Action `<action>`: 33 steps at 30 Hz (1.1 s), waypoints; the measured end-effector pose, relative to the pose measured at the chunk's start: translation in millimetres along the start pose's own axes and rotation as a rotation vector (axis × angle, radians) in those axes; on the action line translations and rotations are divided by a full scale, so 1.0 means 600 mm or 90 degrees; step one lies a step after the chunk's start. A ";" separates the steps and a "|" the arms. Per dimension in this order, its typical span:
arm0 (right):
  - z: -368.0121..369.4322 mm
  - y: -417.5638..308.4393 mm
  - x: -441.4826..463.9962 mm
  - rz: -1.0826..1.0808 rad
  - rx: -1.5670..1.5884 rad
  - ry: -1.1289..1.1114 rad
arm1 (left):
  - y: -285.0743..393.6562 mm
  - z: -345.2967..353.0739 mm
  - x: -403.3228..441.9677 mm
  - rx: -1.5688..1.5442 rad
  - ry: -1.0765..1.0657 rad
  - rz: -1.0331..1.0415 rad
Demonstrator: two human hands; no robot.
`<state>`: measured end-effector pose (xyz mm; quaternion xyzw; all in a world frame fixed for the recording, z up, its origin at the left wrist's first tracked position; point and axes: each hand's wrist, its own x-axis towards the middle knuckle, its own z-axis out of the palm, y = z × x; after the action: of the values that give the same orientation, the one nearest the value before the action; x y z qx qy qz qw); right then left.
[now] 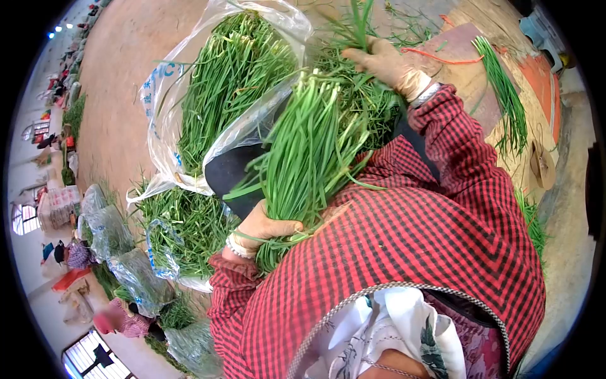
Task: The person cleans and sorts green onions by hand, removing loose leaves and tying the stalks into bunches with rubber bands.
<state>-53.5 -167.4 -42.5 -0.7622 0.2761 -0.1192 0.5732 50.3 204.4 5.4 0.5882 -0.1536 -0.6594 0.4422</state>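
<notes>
My left hand [262,227], in a pale glove, is wrapped round the lower, leafy end of a big bunch of Chinese chives [300,151]. The bunch lies across my lap with its white stem ends pointing away from me. Farther out, my right hand [385,63], also gloved, pinches a small tuft of green leaves [358,26]. Beneath that hand is a heap of loose chive leaves [375,104]. A clear plastic bag [161,136] beside the bunch stands open, full of more chives [237,82].
Loose trimmings [189,230] lie left of my knees. On the right, a small bundle of chives [505,95] rests near a red string [442,57] on a board. A blue-grey plastic stool [543,35] stands beyond. Other people sit along the left among bags [142,281].
</notes>
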 end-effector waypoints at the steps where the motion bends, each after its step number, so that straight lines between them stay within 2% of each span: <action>1: -0.017 0.017 -0.002 0.075 -0.135 0.046 | 0.000 -0.004 -0.001 0.031 0.006 -0.016; 2: -0.028 0.039 -0.011 0.074 -0.137 0.046 | -0.001 -0.006 -0.002 0.031 0.006 -0.014; 4: -0.039 0.075 -0.023 -0.101 -0.449 0.001 | -0.001 -0.009 -0.001 0.086 0.048 -0.007; 5: -0.021 0.053 -0.044 -0.198 -0.557 0.074 | -0.004 -0.010 0.003 0.100 0.072 -0.010; 6: -0.003 0.028 -0.056 -0.196 -0.556 0.076 | -0.004 -0.007 0.008 0.102 0.070 -0.012; 8: 0.029 -0.033 -0.072 -0.288 -0.379 0.129 | -0.001 0.000 0.018 0.199 0.143 0.030; 10: 0.054 -0.110 -0.095 -0.113 -0.291 -0.061 | -0.005 0.001 0.027 0.274 0.166 0.071; 11: 0.074 -0.105 -0.090 -0.152 -0.316 -0.077 | 0.003 0.008 0.028 0.352 0.203 0.067; 13: 0.106 -0.075 -0.077 -0.217 -0.308 -0.006 | 0.018 0.015 0.026 0.522 0.263 0.077; 17: 0.095 -0.040 -0.059 -0.305 -0.304 0.067 | 0.009 0.005 0.015 0.601 0.322 0.105; 18: 0.079 -0.031 -0.056 -0.264 -0.279 0.084 | 0.011 0.005 0.008 0.598 0.326 0.103; 20: 0.030 0.037 -0.027 -0.228 -0.390 0.153 | 0.013 0.004 -0.005 0.677 0.401 0.093; 21: 0.027 0.029 -0.033 -0.230 -0.391 0.151 | 0.014 0.001 -0.010 0.686 0.388 0.139; 23: 0.018 -0.007 -0.068 -0.157 -0.231 0.113 | 0.013 -0.008 -0.006 0.708 0.388 0.136; 24: 0.023 -0.031 -0.089 -0.155 -0.231 0.111 | 0.009 -0.011 -0.003 0.732 0.385 0.132; 26: 0.051 -0.088 -0.116 -0.229 -0.252 -0.013 | 0.007 -0.012 0.005 0.720 0.380 0.103; 28: 0.076 -0.095 -0.109 -0.225 -0.382 0.022 | 0.009 -0.004 0.016 0.845 0.424 0.167; 29: 0.084 -0.082 -0.098 -0.233 -0.374 0.058 | 0.005 -0.004 0.018 0.927 0.454 0.190; 30: 0.084 -0.074 -0.096 -0.233 -0.375 0.060 | 0.006 -0.004 0.019 0.928 0.453 0.192; 32: 0.088 -0.075 -0.096 -0.315 -0.352 0.094 | 0.015 0.002 0.015 0.873 0.431 0.223; 33: 0.086 -0.079 -0.101 -0.288 -0.358 0.064 | 0.024 0.009 0.012 0.860 0.415 0.104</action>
<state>-63.6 -82.8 -6.0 -0.9250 0.1499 -0.1997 0.2863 51.6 189.2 12.8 0.8834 -0.4291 -0.1796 0.0561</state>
